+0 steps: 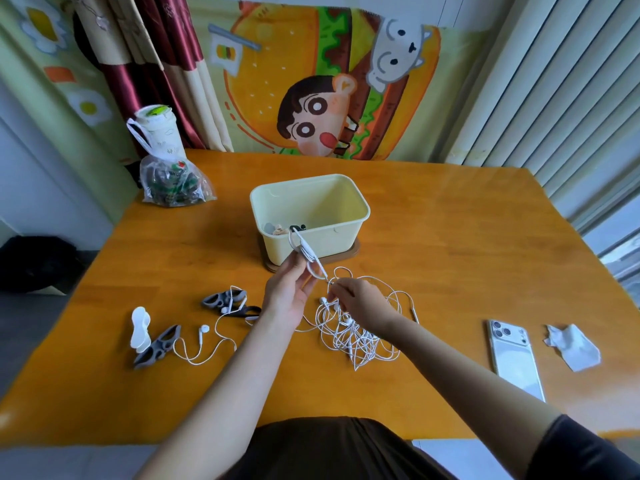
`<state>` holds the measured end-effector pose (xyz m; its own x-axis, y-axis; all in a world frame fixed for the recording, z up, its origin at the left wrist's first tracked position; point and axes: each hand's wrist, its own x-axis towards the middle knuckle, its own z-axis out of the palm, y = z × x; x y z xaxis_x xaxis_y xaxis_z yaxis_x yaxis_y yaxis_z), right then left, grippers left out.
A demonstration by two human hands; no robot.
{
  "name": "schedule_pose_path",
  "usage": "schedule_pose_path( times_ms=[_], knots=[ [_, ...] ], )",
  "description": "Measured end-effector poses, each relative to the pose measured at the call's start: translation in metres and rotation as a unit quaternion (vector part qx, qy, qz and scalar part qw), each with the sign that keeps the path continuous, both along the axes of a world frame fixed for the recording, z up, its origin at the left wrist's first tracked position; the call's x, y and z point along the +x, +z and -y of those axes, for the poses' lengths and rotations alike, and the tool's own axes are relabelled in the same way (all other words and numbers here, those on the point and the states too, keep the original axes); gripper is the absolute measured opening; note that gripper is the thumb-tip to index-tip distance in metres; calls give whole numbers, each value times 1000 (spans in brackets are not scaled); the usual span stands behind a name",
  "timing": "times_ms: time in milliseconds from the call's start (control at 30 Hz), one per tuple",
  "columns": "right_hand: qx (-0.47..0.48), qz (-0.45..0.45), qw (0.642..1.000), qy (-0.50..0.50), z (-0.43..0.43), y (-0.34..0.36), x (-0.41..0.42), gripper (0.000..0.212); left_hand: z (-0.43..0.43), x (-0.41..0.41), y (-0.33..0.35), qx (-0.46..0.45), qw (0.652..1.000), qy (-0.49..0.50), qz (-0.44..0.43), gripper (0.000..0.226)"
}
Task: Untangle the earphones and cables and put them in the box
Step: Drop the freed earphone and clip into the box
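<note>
A pale yellow box [349,194] stands mid-table on a brown base, with a few small items at its bottom. Just in front of it my left hand [289,294] holds up a coiled loop of white earphone cable [306,254]. My right hand [360,301] pinches the same cable close beside it, above a tangled heap of white earphone wires [353,336] lying on the table. A second white earphone [204,329] with its cable trails loose to the left, running past grey cable clips [225,297].
A white phone [514,358] and a crumpled tissue [575,346] lie at the right. At the left front are a grey clip [157,346] and a white winder [140,329]. A plastic bag [173,183] and a cup [157,135] stand at the far left corner.
</note>
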<state>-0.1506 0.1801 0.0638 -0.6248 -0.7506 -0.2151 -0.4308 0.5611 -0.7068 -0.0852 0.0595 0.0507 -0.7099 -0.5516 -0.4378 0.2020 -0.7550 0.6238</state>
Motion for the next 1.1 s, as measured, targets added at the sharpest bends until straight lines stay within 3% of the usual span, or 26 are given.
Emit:
schedule_pose_path(
  times_ms=[67,133,200,267,367,567,767,1100],
  knots=[
    [6,-31,999,24,0,0,8,26,-1,-1,-2,-32,996,34,74,22],
    [11,-62,997,52,0,2,15,27,-3,1,-7,-126,980,42,148,24],
    [5,-78,995,69,-1,7,18,27,-2,4,-13,-298,933,19,202,23],
    [-4,-87,993,75,-3,15,14,26,-1,7,-19,-448,864,-19,228,22],
    [-6,-116,991,73,-5,26,1,25,3,14,-26,-541,804,-59,241,22],
    [-37,-169,985,21,-13,33,-32,19,-9,15,-22,-523,823,-183,127,24],
    [-51,-175,983,-1,-14,26,-40,20,-11,13,-20,-473,855,-195,86,23],
    [-72,-35,997,-9,-10,26,-38,20,-8,18,-18,-382,894,-227,47,27]
  ],
)
